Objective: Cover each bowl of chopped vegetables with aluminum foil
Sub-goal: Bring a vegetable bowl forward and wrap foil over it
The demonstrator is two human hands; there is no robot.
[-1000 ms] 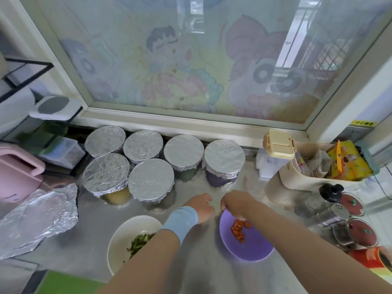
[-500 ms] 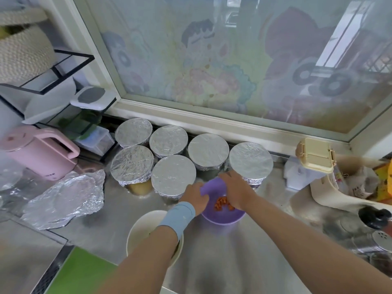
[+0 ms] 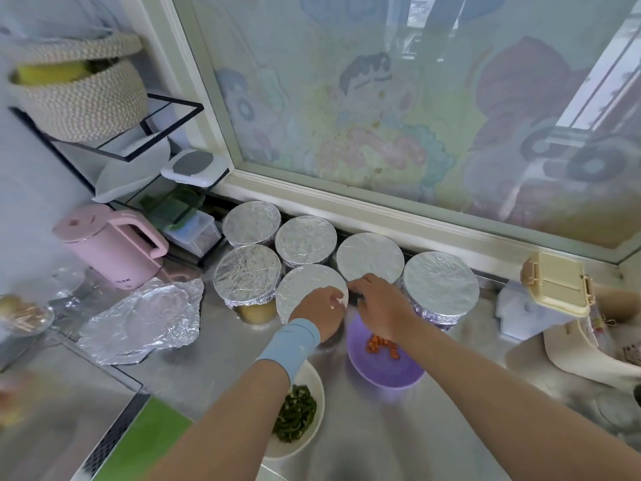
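Several foil-covered bowls [image 3: 440,284] stand in two rows under the window. My left hand [image 3: 321,307], with a blue wristband, lies over the right edge of the front middle foil-covered bowl [image 3: 305,289], fingers curled at its rim. My right hand [image 3: 379,307] reaches over the far rim of an uncovered purple bowl [image 3: 385,368] of orange carrot bits, fingertips in the gap beside the same foil-covered bowl; what they hold is hidden. An uncovered white bowl [image 3: 310,442] of chopped green vegetables sits under my left forearm. A loose crumpled foil sheet [image 3: 145,317] lies to the left.
A pink kettle [image 3: 114,246] and a black wire rack [image 3: 138,151] with a woven basket [image 3: 79,88] stand at the left. A cream lidded box [image 3: 555,282] and a beige container [image 3: 582,348] are at the right. A green board [image 3: 145,442] lies at the near left by the sink.
The purple bowl was pushed away from me to beside the covered bowls. Both hands have since shifted from its rim toward the front middle foil-covered bowl. My view turned left.
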